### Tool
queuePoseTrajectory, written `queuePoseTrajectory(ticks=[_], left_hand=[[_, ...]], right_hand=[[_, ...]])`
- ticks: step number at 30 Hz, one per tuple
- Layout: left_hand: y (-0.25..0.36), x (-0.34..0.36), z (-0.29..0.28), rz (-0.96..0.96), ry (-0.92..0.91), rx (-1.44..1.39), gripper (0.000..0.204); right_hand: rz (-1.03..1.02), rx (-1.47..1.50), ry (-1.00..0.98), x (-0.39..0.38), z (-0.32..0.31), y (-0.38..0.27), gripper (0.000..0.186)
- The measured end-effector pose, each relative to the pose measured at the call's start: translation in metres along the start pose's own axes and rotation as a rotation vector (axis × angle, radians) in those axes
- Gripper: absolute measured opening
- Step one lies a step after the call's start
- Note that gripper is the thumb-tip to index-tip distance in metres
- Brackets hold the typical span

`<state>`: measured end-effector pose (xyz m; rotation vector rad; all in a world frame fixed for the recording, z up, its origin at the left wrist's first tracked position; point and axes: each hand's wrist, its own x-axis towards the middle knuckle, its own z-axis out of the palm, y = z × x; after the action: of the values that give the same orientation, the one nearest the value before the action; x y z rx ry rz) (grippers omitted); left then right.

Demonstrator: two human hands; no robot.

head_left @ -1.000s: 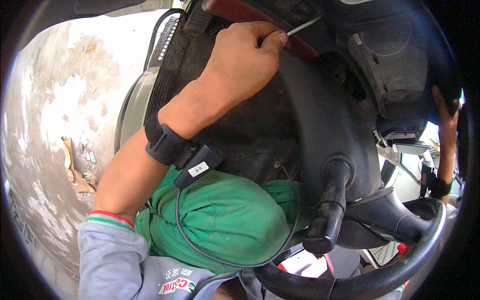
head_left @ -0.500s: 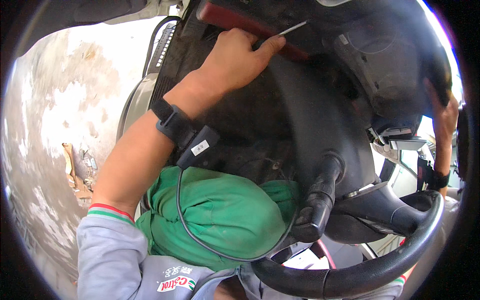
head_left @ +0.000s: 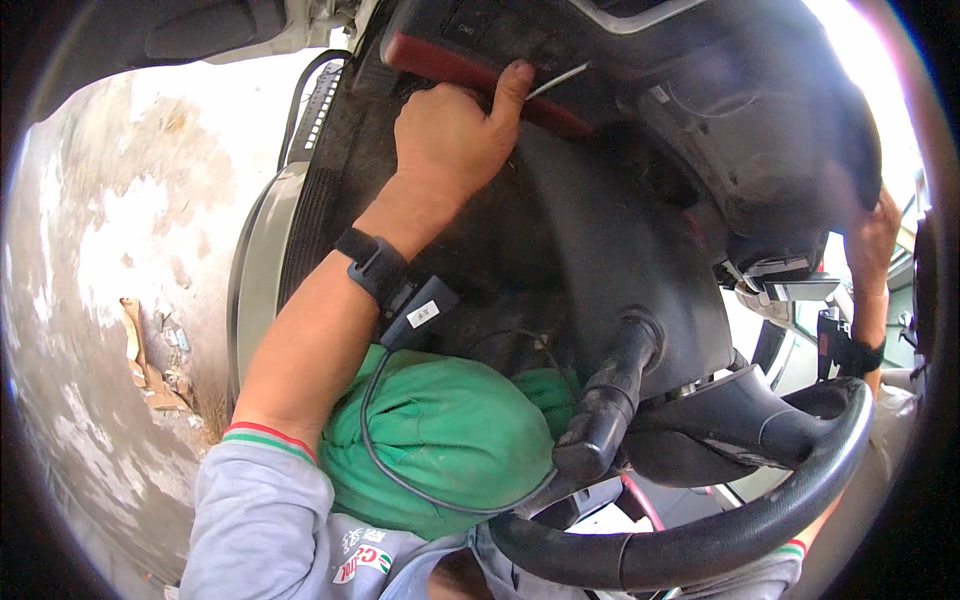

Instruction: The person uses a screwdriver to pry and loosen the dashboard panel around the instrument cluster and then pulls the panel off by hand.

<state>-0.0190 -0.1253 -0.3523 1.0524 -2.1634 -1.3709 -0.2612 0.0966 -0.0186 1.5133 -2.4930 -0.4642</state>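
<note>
My left hand [head_left: 455, 135] is closed around a thin metal tool [head_left: 560, 80], probably a screwdriver; its handle is hidden by the fingers. The hand lies against a long red strip [head_left: 420, 55] on the dark panel, with the thumb pointing up and the metal shaft angled up to the right. My right hand [head_left: 873, 232] is at the far right beside a black plastic housing [head_left: 760, 170], its fingers mostly hidden behind it. A black device with a cable [head_left: 420, 312] is strapped at my left wrist, above my green-clothed leg [head_left: 450, 440].
A steering wheel [head_left: 730, 535] and a black stalk [head_left: 605, 410] are at lower right. A door sill [head_left: 255, 290] runs along the left, with stained concrete ground [head_left: 130, 220] and torn cardboard [head_left: 145, 370] outside. Door trim [head_left: 190, 30] crosses the top left.
The view has shifted, so the panel sits lower and further left. My left thumb has turned more upright beside the shaft. My right hand has less of its fingers showing.
</note>
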Motion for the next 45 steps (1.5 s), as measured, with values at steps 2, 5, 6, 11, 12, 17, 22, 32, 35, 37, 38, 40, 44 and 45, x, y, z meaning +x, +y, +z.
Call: queuePoseTrajectory(ticks=[2, 5, 6, 11, 12, 17, 22, 32, 35, 37, 38, 40, 44, 45], left_hand=[[-0.002, 0.001, 0.004, 0.004, 0.002, 0.014, 0.074], [-0.018, 0.001, 0.012, 0.051, 0.087, 0.047, 0.068], [-0.019, 0.001, 0.018, 0.11, 0.096, 0.0, 0.065], [-0.025, 0.001, 0.022, 0.18, 0.214, -0.021, 0.057], [-0.027, 0.0, 0.019, 0.186, 0.227, -0.003, 0.057], [-0.033, -0.01, -0.005, 0.134, -0.047, 0.006, 0.06], [-0.005, -0.023, -0.046, 0.183, -0.187, -0.232, 0.056], [0.027, -0.026, -0.034, 0.383, -0.326, -0.442, 0.031], [0.039, -0.026, -0.022, 0.244, -0.301, -0.509, 0.037], [0.051, -0.024, -0.02, 0.202, -0.256, -0.464, 0.041], [0.071, -0.025, -0.029, -0.013, -0.354, -0.491, 0.043], [0.09, -0.023, -0.035, -0.216, -0.449, -0.512, 0.044], [0.099, -0.019, -0.023, -0.345, -0.432, -0.868, 0.041], [0.101, -0.019, -0.016, -0.354, -0.355, -0.965, 0.038]], right_hand=[[-0.024, 0.047, 0.02, -0.003, 0.0, -0.004, 0.031], [-0.02, 0.154, 0.051, 0.004, 0.015, -0.014, 0.032], [0.027, 0.151, 0.049, 0.0, 0.002, -0.024, 0.033], [-0.029, 0.075, 0.059, 0.003, 0.004, -0.031, 0.035], [-0.05, 0.099, 0.074, 0.009, 0.011, -0.032, 0.036], [-0.027, 0.026, 0.069, 0.009, -0.001, -0.041, 0.045], [0.005, 0.013, 0.058, 0.009, 0.003, -0.039, 0.051], [-0.03, -0.034, 0.121, 0.01, 0.008, -0.041, 0.055], [-0.038, -0.015, 0.125, 0.012, 0.011, -0.038, 0.054], [-0.026, -0.017, 0.146, 0.012, 0.013, -0.039, 0.053], [-0.019, -0.017, 0.157, 0.01, 0.016, -0.039, 0.051], [-0.008, -0.038, 0.161, 0.008, 0.013, -0.04, 0.049], [-0.021, -0.039, 0.16, 0.012, 0.014, -0.044, 0.045], [-0.015, -0.038, 0.17, 0.012, 0.011, -0.047, 0.045]])
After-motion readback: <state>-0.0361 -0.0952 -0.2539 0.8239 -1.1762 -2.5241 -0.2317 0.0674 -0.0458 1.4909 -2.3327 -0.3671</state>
